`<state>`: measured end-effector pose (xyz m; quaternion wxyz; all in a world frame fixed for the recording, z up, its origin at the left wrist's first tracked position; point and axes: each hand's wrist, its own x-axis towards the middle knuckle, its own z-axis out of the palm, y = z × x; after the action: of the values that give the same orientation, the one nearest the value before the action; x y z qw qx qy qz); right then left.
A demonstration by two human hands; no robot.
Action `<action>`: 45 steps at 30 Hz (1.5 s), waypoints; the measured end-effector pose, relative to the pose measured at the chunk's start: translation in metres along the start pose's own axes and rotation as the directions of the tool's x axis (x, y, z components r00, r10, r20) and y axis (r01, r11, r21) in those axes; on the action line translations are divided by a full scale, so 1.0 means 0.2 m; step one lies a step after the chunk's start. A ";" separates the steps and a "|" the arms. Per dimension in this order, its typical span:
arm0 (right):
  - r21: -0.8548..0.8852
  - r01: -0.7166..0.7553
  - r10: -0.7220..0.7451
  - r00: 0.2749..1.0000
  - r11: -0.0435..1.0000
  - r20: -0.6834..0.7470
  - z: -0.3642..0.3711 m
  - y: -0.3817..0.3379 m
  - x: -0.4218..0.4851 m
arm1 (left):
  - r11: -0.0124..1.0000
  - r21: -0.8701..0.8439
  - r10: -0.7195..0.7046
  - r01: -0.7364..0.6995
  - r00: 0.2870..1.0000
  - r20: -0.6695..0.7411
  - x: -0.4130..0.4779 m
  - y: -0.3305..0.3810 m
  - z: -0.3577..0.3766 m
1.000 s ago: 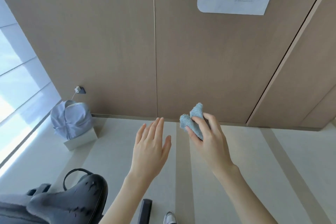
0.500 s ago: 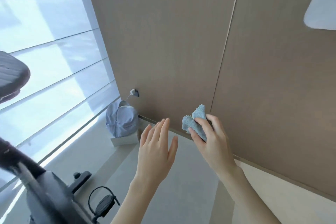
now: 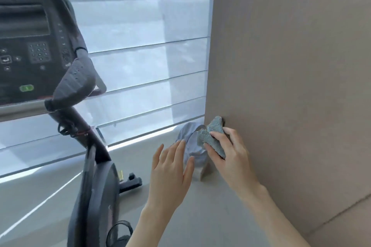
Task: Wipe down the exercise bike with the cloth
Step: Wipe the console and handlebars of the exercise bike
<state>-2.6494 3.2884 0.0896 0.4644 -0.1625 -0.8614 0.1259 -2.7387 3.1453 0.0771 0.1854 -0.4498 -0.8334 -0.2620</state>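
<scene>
Head view shows a fuzzy blue-grey cloth bunched up in the grip of the right hand, well right of the black bike, while the left hand is flat, holding nothing.

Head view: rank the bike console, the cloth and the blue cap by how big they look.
1. The console, by far, though close to the camera and cut off at the frame edge.
2 and 3. The cloth and the cap look alike; the cap sits farther off, partly hidden by the cloth and right hand, so unranked.
</scene>
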 end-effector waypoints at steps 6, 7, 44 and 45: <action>0.124 0.112 -0.119 0.991 0.986 0.053 0.29 0.19 0.39 | 0.980 0.141 -0.128 0.139 0.988 -0.083 0.33 -0.08 0.12; 0.149 0.122 -0.134 0.988 0.981 0.072 0.35 0.22 0.44 | 0.973 0.163 -0.149 0.163 0.984 -0.097 0.37 -0.11 0.13; 0.931 0.364 -0.489 0.817 0.024 -0.306 2.36 -0.51 2.61 | 0.208 0.630 -0.317 0.749 0.661 -0.681 1.97 -1.45 -0.12; 0.921 0.388 -0.468 0.810 -0.026 -0.354 2.35 -0.58 2.64 | 0.162 0.640 -0.323 0.751 0.653 -0.685 1.96 -1.45 -0.13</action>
<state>-3.3357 3.3603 0.2822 0.4408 0.4554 -0.5834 0.5079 -3.1888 3.2526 0.2333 0.4480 0.1252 -0.8801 0.0948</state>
